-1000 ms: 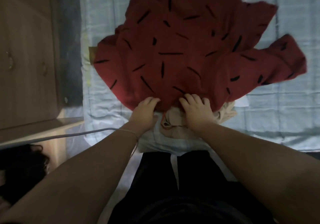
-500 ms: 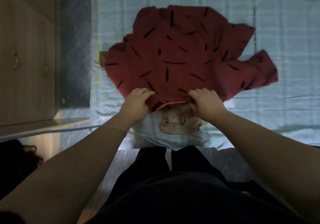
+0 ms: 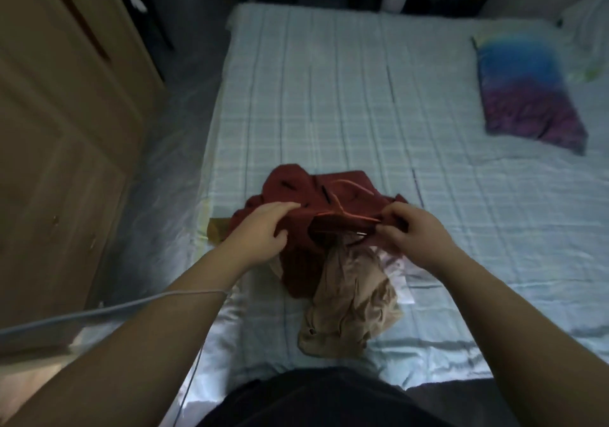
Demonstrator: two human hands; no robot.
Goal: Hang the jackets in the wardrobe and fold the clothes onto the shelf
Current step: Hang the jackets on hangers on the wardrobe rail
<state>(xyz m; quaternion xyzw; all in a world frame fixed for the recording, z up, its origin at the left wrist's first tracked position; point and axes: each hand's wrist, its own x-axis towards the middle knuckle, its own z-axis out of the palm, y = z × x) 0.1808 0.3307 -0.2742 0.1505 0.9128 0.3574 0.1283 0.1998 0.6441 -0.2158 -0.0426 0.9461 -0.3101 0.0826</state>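
A dark red garment [image 3: 313, 192] with short black dashes is lifted off the bed [image 3: 346, 97], bunched between both hands. My left hand [image 3: 260, 232] grips its left edge. My right hand [image 3: 408, 232] pinches its right edge along an orange-trimmed opening [image 3: 342, 217]. Below it a crumpled beige garment [image 3: 349, 301] lies on the near part of the bed, partly hidden under the red one. A small olive-yellow piece of cloth [image 3: 216, 229] shows at the bed's left edge.
A wooden wardrobe [image 3: 56, 130] with closed doors stands along the left, across a narrow strip of floor. A blue and purple pillow [image 3: 524, 90] lies at the bed's far right. A grey cable [image 3: 99, 311] runs from my left wrist to the left.
The red garment, spread flat on the bed before, is now gathered and raised between both hands. The view has tilted up, showing the whole bed and pillow.
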